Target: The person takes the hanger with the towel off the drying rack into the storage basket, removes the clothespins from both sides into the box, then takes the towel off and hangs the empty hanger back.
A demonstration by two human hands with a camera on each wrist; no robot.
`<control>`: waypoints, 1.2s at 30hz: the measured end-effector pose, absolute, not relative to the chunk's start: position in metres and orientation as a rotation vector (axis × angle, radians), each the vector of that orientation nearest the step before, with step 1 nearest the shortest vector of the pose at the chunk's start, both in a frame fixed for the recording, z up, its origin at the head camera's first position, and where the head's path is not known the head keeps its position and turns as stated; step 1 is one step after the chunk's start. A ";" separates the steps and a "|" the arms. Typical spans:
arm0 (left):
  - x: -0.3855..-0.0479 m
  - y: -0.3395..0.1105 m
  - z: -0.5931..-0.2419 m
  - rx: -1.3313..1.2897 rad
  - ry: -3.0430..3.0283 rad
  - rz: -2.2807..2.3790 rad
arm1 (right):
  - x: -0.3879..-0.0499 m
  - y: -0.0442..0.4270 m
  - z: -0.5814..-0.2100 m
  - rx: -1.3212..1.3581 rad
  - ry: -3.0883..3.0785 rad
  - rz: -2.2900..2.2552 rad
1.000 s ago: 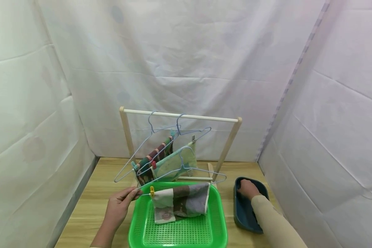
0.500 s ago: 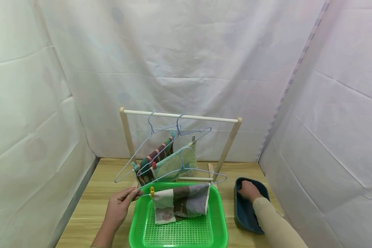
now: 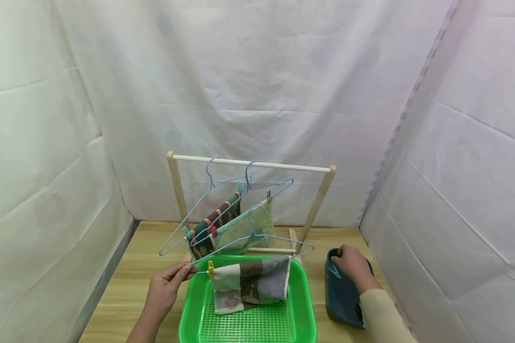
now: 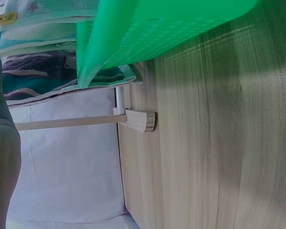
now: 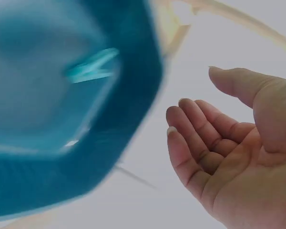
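Steady the hanger (image 3: 252, 232) (lower centre, left grip (image 3: 166, 284) pinching its corner); with the right grip (image 3: 354, 267), apart and empty, pick the teal peg (image 5: 86, 71) from the tray (image 3: 341, 303), lower right.

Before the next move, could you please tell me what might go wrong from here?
The front cloth might slide off, since only the yellow clip shows on it. The front hanger could tip, as the left hand pinches it at just one corner.
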State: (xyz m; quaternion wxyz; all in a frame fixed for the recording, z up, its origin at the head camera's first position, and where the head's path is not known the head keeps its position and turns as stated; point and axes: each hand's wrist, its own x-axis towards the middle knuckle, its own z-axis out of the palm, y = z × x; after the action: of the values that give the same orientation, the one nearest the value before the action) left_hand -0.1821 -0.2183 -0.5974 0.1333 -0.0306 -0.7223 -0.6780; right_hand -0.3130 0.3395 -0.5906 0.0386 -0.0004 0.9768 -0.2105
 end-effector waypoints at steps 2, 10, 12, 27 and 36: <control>-0.182 -0.218 -0.598 -0.092 -2.093 -1.971 | -0.304 0.331 -0.578 0.001 3.020 -0.680; -0.183 -0.219 -0.598 -0.091 -2.080 -1.985 | -0.265 0.292 -0.541 -0.145 3.092 -0.936; -0.182 -0.219 -0.598 -0.101 -2.081 -1.979 | -0.255 0.282 -0.534 -0.177 3.129 -0.986; -0.182 -0.216 -0.593 -0.082 -2.093 -1.962 | -0.222 0.202 -0.506 -0.714 3.159 -1.091; -0.182 -0.217 -0.594 -0.102 -2.078 -1.970 | -0.222 0.164 -0.504 -0.920 3.056 -1.030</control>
State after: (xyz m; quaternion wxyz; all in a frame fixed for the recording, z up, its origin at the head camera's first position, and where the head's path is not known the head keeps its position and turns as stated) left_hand -0.1823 -0.2172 -0.5936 0.1376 -0.0351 -0.7184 -0.6809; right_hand -0.2224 0.1641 -0.5040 -0.1057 -0.2728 0.9061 -0.3055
